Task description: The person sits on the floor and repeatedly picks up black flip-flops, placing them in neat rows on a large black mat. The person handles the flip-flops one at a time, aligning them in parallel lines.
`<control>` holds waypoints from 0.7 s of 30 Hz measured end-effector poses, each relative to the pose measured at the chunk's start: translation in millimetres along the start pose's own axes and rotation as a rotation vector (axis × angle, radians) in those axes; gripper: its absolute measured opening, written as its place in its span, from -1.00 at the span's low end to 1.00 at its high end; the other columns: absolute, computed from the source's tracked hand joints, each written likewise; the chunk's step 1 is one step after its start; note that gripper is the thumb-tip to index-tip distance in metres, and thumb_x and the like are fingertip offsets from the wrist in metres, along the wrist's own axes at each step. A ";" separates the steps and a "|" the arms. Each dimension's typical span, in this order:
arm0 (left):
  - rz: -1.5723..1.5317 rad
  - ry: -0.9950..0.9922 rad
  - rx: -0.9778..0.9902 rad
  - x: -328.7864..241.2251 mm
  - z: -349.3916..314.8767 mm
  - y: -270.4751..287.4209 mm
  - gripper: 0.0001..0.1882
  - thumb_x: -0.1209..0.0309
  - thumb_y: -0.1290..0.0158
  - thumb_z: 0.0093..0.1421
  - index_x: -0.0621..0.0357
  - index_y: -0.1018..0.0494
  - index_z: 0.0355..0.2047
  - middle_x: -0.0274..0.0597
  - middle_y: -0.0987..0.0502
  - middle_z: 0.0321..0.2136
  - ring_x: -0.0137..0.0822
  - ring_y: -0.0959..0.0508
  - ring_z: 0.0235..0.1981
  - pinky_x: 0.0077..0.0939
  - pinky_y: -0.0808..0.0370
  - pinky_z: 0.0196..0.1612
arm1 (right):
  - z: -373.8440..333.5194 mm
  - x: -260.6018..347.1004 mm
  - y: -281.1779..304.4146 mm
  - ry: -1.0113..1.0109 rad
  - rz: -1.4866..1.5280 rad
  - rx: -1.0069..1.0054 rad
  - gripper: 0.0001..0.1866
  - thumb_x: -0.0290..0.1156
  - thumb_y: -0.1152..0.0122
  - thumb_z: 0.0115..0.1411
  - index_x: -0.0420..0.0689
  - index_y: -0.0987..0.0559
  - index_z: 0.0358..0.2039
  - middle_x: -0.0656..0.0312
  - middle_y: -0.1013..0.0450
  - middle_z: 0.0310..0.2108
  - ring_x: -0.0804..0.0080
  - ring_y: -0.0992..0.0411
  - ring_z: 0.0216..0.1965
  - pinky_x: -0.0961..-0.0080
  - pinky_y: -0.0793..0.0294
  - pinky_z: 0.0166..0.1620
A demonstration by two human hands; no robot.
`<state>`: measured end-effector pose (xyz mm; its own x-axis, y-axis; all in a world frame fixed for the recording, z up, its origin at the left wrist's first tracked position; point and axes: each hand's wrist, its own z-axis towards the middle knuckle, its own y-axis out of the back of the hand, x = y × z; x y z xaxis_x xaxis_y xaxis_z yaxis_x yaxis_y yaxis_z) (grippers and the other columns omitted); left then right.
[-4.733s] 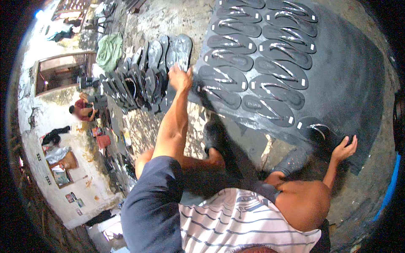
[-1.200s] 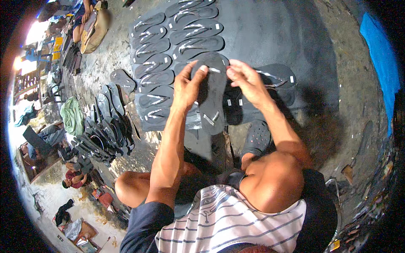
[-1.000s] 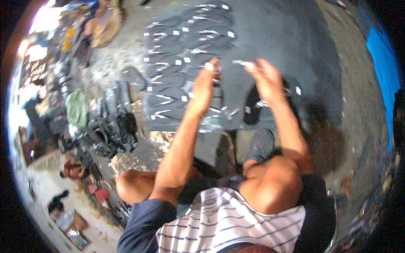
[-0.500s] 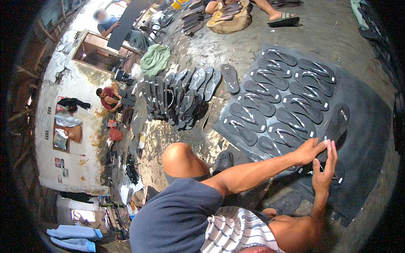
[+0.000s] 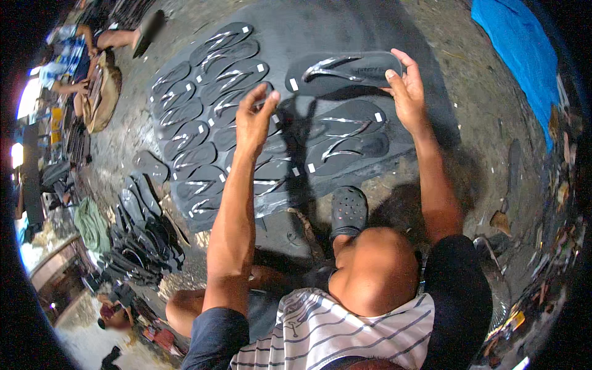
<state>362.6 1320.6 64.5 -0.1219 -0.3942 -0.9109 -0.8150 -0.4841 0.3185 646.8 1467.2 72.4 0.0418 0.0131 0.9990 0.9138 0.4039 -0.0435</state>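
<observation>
A black flip-flop (image 5: 354, 69) with shiny straps and a white label near its toe is pinched at the heel end by my right hand (image 5: 408, 97). It appears raised over the dark mat (image 5: 370, 24), with a shadow below it. My left hand (image 5: 253, 120) is over the rows of flip-flops, fingers bent and thumb apart, nothing visible in it. Just below the held one, another flip-flop (image 5: 345, 118) lies on the mat beside a further flip-flop (image 5: 364, 147). Several labelled flip-flops (image 5: 237, 75) lie in rows to the left, some partly hidden by my left arm.
A pile of dark soles (image 5: 139, 228) stands left of the mat, a lone sole (image 5: 151, 165) near it. A blue sheet (image 5: 518, 55) covers the far right floor. At the far left a person (image 5: 68, 61) sits by a wooden block (image 5: 105, 98). My clog (image 5: 349, 208) rests near the mat's edge.
The view has swung round to the right. My hands, close together at a flip-flop before, are now apart, and the right one grips a flip-flop by its heel.
</observation>
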 end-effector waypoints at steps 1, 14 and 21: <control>-0.098 0.087 0.100 9.5 -1.2 -15.2 -0.45 0.22 -0.22 0.19 0.23 -0.42 0.13 -0.06 -0.53 -0.13 -0.31 -0.53 -0.09 -0.47 -0.49 -0.13 | -4.3 -13.0 16.1 -0.041 0.072 -0.013 -0.52 -0.44 0.01 0.36 -0.09 -0.17 0.26 0.14 -0.40 -0.03 0.46 -0.42 -0.03 0.38 -0.49 0.00; 0.103 0.248 0.049 86.7 19.2 -23.5 -0.72 0.32 -0.30 0.08 0.28 -0.56 -0.32 -0.26 -0.60 -0.49 -0.51 -0.51 -0.50 -0.60 -0.46 -0.35 | 23.9 -134.4 -5.7 -0.201 -0.331 0.012 -0.56 -0.47 -0.18 0.24 -0.07 -0.42 0.14 0.01 -0.33 0.15 0.24 -0.35 0.10 0.32 -0.34 0.14; 0.455 0.124 0.064 81.0 24.3 -31.5 -0.64 0.23 -0.29 0.06 0.29 -0.57 -0.29 -0.06 -0.66 -0.41 -0.25 -0.66 -0.37 -0.40 -0.54 -0.25 | 23.8 -142.3 2.8 -0.286 -0.317 0.035 -0.55 -0.48 -0.21 0.21 -0.06 -0.44 0.13 0.02 -0.38 0.10 0.22 -0.35 0.09 0.37 -0.31 0.15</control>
<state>364.6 1322.8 -25.7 -0.4092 -0.6470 -0.6434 -0.7281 -0.1934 0.6576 633.8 1488.3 -69.7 -0.3574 0.1347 0.9242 0.8487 0.4599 0.2612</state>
